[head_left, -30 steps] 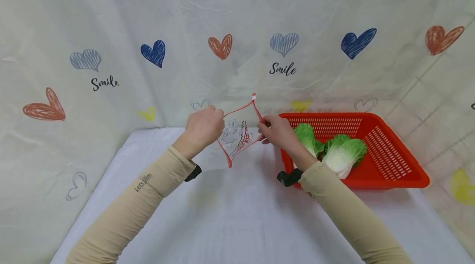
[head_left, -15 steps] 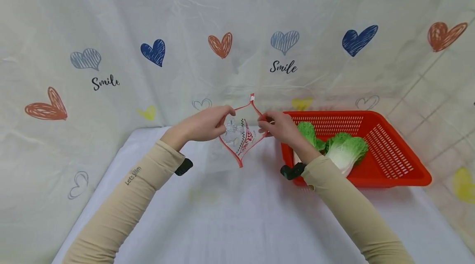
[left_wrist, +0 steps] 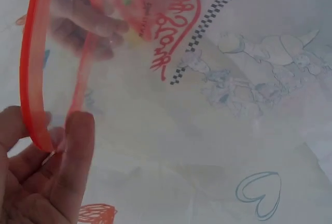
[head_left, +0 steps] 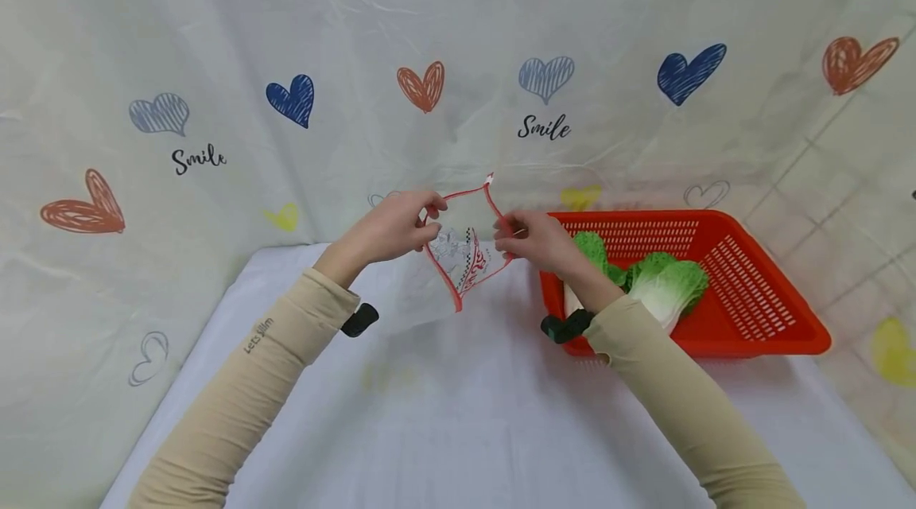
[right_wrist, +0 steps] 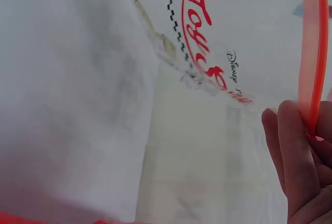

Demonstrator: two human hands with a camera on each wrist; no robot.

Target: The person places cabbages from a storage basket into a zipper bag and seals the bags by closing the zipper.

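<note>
Between the two hands hangs a clear plastic zip bag (head_left: pixel 467 250) with a red edge round its spread mouth and red lettering on its side. My left hand (head_left: pixel 397 227) pinches the left part of that red edge; in the left wrist view its fingers (left_wrist: pixel 78 156) bend round the strip. On the other side my right hand (head_left: pixel 535 238) pinches the opposite edge, seen close in the right wrist view with fingers (right_wrist: pixel 295 146) on the red strip. A white slider (head_left: pixel 490 178) sits at the far corner of the mouth. Only printed pictures show on the bag.
A red plastic basket (head_left: pixel 758 286) stands at the right with heads of napa cabbage (head_left: pixel 669 286) in it, partly behind the right forearm. A white cloth (head_left: pixel 429 429) covers the table. Behind it hangs a pale curtain (head_left: pixel 343 32) printed with hearts.
The left hand has turned and shifted its hold on the red edge, its fingers now reaching rightward at the rim. The bag's mouth is spread wider. The right hand stays about where it was.
</note>
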